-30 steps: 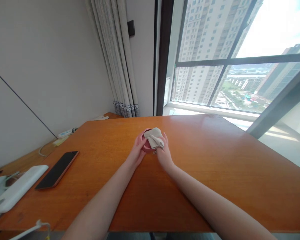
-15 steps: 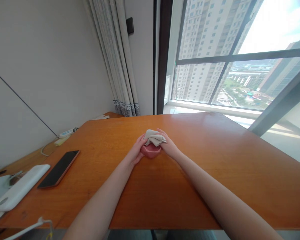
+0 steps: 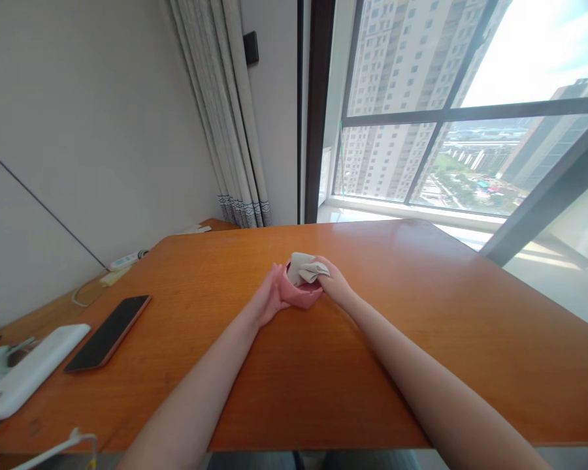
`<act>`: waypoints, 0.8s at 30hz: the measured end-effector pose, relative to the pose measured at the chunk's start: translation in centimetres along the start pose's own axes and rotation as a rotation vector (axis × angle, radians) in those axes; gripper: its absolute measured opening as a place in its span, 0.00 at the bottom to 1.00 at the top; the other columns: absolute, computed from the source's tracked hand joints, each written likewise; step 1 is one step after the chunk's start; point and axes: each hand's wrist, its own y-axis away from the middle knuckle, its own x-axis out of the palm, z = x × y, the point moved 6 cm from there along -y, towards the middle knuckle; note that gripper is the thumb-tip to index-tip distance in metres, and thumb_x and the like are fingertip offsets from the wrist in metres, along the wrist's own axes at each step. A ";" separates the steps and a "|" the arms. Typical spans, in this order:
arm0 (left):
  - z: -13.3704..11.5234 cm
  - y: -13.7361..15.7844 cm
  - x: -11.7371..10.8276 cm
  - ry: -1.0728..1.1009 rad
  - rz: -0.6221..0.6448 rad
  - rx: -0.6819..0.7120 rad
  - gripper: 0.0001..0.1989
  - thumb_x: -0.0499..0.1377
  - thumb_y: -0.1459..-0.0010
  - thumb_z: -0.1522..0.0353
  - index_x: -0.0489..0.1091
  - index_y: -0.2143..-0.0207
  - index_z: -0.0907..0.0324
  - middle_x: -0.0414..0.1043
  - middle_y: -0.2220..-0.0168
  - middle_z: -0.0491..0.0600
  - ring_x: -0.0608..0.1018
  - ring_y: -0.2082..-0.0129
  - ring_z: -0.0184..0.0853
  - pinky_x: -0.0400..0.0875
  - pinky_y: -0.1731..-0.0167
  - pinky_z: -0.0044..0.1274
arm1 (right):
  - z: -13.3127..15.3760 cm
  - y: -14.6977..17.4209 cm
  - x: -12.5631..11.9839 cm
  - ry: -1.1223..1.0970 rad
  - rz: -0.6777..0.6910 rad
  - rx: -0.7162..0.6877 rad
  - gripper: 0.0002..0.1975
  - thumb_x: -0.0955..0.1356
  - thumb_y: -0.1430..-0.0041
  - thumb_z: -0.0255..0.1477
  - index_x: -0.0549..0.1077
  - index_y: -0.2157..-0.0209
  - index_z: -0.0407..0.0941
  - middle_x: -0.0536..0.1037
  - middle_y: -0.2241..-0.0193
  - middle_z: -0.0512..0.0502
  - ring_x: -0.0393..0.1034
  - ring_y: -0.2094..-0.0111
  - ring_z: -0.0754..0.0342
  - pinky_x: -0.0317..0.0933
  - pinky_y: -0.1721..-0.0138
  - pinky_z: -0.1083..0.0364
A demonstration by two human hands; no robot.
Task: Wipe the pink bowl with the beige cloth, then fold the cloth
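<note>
Over the middle of the wooden table, my left hand is closed around the left side of a small pink bowl-like container. The container is tilted, with its opening turned partly towards me. My right hand grips a folded pale grey cloth at the container's right edge. Part of the cloth lies inside the opening and part stands above the rim. The fingertips of my right hand are partly hidden by the cloth.
On the table's left lie a dark phone and a long white device. A white cable crosses the near left corner. Behind, a power strip rests by the wall, and a large window stands at the right.
The pink container has turned and tilted, so more of its inside and rim shows. The cloth has moved slightly right and deeper into the opening with my right hand.
</note>
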 end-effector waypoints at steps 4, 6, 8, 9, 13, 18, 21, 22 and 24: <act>0.9 -0.7 -1.3 -0.030 -0.063 -0.004 0.22 0.59 0.44 0.62 0.67 0.47 0.59 0.69 0.47 0.55 0.74 0.51 0.40 0.70 0.52 0.29 | -0.1 0.0 0.6 0.041 0.097 -0.035 0.12 0.62 0.46 0.27 0.73 0.61 0.47 0.75 0.59 0.48 0.67 0.54 0.50 0.58 0.47 0.48; 0.5 -0.9 -1.6 -0.005 -0.109 0.102 0.22 0.60 0.45 0.64 0.67 0.47 0.57 0.69 0.47 0.53 0.74 0.51 0.39 0.70 0.52 0.29 | -0.1 0.3 1.1 0.029 0.051 -0.078 0.14 0.62 0.45 0.28 0.72 0.57 0.49 0.70 0.50 0.47 0.60 0.44 0.49 0.52 0.41 0.47; -0.5 -0.8 -1.4 0.026 -0.139 0.224 0.24 0.60 0.46 0.65 0.65 0.46 0.54 0.68 0.46 0.50 0.73 0.50 0.37 0.70 0.51 0.29 | 0.0 0.8 2.0 0.022 0.006 -0.098 0.16 0.63 0.45 0.29 0.70 0.53 0.50 0.60 0.41 0.48 0.50 0.38 0.49 0.47 0.38 0.46; -1.2 -0.6 -1.1 0.030 -0.146 0.288 0.25 0.61 0.46 0.66 0.64 0.45 0.53 0.68 0.45 0.49 0.72 0.49 0.36 0.69 0.50 0.28 | 0.1 1.2 2.6 0.028 -0.004 -0.094 0.17 0.64 0.45 0.30 0.68 0.52 0.51 0.54 0.38 0.49 0.46 0.36 0.48 0.46 0.38 0.46; -3.1 0.5 0.6 -0.013 -0.083 0.477 0.25 0.59 0.43 0.67 0.61 0.43 0.51 0.63 0.42 0.48 0.68 0.45 0.36 0.66 0.48 0.24 | 1.0 2.6 4.6 0.075 -0.079 -0.051 0.20 0.64 0.45 0.30 0.65 0.49 0.51 0.40 0.35 0.49 0.43 0.35 0.48 0.45 0.38 0.46; -1.1 -0.1 0.1 0.031 -0.055 0.195 0.24 0.51 0.40 0.55 0.61 0.43 0.51 0.65 0.43 0.50 0.73 0.50 0.39 0.72 0.56 0.28 | 1.9 2.4 2.6 0.029 -0.227 -0.056 0.08 0.63 0.46 0.30 0.70 0.64 0.48 0.60 0.43 0.45 0.55 0.42 0.47 0.50 0.40 0.46; -0.1 -0.4 -0.7 0.005 -0.058 0.067 0.24 0.54 0.41 0.57 0.62 0.44 0.53 0.69 0.46 0.52 0.75 0.54 0.39 0.73 0.58 0.30 | 1.4 1.2 1.2 -0.033 -0.130 -0.099 0.05 0.65 0.49 0.32 0.71 0.69 0.47 0.69 0.51 0.45 0.63 0.49 0.47 0.56 0.45 0.46; -0.1 -0.4 -0.8 -0.004 -0.051 0.053 0.24 0.55 0.42 0.58 0.63 0.45 0.55 0.70 0.47 0.53 0.76 0.54 0.39 0.72 0.57 0.30 | 1.2 0.8 0.9 -0.055 -0.084 -0.108 0.06 0.65 0.49 0.33 0.71 0.69 0.47 0.70 0.53 0.46 0.64 0.50 0.47 0.57 0.45 0.47; -0.2 -0.3 -0.9 -0.011 -0.050 0.056 0.22 0.56 0.42 0.60 0.65 0.47 0.57 0.71 0.49 0.54 0.76 0.55 0.39 0.72 0.57 0.28 | 0.7 0.4 0.8 -0.074 -0.022 -0.106 0.08 0.66 0.49 0.35 0.71 0.68 0.48 0.71 0.52 0.46 0.64 0.49 0.47 0.57 0.45 0.46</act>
